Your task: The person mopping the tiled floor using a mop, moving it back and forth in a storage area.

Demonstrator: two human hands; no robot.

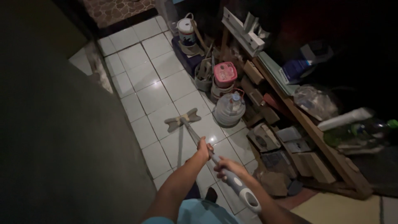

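A flat mop with a grey butterfly-shaped head (182, 119) rests on the white tiled floor (145, 79). Its long handle (192, 135) runs back toward me and ends in a white and grey grip (248, 197). My left hand (203, 149) is shut around the handle about midway. My right hand (229, 168) grips it lower down, just above the end grip. Both forearms reach forward from the bottom of the view.
A dark wall fills the left side. Along the right stand a large clear water jug (230, 108), stacked buckets with a pink lid (224, 74), a paint can (186, 31), wooden planks (306, 124), bags and boxes. A patterned mat (116, 9) lies at the far end.
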